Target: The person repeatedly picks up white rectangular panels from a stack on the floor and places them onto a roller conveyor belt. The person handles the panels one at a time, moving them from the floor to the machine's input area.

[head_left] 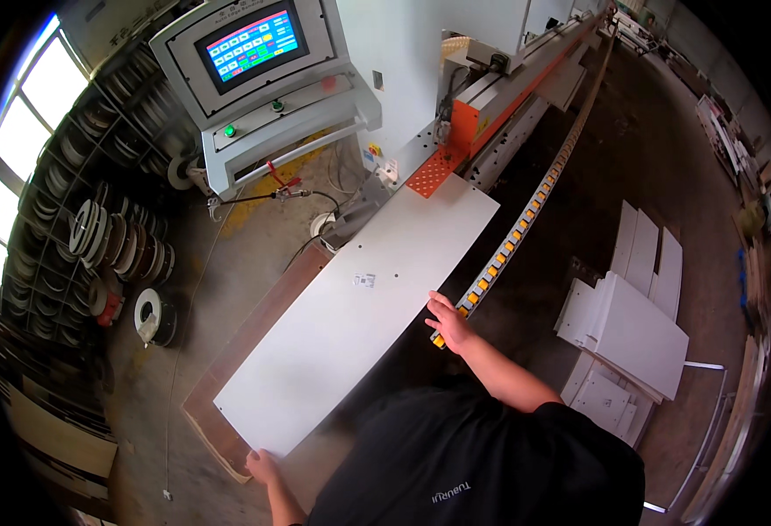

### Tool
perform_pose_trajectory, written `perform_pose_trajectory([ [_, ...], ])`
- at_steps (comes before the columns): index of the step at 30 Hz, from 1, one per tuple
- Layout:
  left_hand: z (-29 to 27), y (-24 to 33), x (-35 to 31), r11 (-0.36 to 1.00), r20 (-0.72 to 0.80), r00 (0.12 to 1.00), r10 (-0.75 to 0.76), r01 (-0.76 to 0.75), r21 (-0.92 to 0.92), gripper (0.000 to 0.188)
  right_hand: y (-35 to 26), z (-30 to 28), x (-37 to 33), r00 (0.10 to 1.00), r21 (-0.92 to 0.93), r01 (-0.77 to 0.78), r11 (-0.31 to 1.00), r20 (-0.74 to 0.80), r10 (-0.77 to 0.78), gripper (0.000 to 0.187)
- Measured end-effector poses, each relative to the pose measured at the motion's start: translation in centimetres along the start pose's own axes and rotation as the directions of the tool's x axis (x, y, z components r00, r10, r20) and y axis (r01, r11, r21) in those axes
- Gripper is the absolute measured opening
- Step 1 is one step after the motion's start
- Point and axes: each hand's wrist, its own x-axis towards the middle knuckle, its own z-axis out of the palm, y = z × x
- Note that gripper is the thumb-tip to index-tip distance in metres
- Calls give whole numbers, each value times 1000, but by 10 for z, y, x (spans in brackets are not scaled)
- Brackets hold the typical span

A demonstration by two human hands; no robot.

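- Panel [359, 311], white and long, lies over a brown board [230, 368], its far end close by the orange guard [464, 127], its near end well apart from that guard.
- Done, as I judge it: the panel is laid out and roughly lined up toward the guard.
- Left, by the same judgement: its pass along the machine, since nearly all its length sits on the person's side of the guard; whether any part tucks under is unclear.
- Left hand [263, 467] is at the corner region farthest from the guard, fingers bent against the end edge; I cannot tell whether it pinches.
- Right hand [451, 324], nearer the guard, has its fingers loosely spread, fingertips touching the panel's long edge, just beside the yellow-rollered rail [508, 246].
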Motion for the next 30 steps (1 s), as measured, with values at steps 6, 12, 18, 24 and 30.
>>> perform_pose_trajectory([
  [6,7,-10,-3,987,-33,999,-35,29,-158,35,2,-7,1,1000,101,18,995,-12,-17,72],
  [12,18,-28,-1,940,-49,993,-111,88,-330,31,-3,-6,-2,1000,96,14,995,24,-17,77],
  [18,22,-10,-9,878,13,983,-182,168,-448,26,-9,-11,7,998,138,42,990,-43,-37,80],
  [24,48,23,-28,766,78,984,-160,174,-619,24,-40,-32,32,991,89,101,991,-97,-92,80],
  [30,51,86,-59,816,290,955,-64,217,-535,42,-81,-67,61,982,46,126,991,-144,-119,84],
])
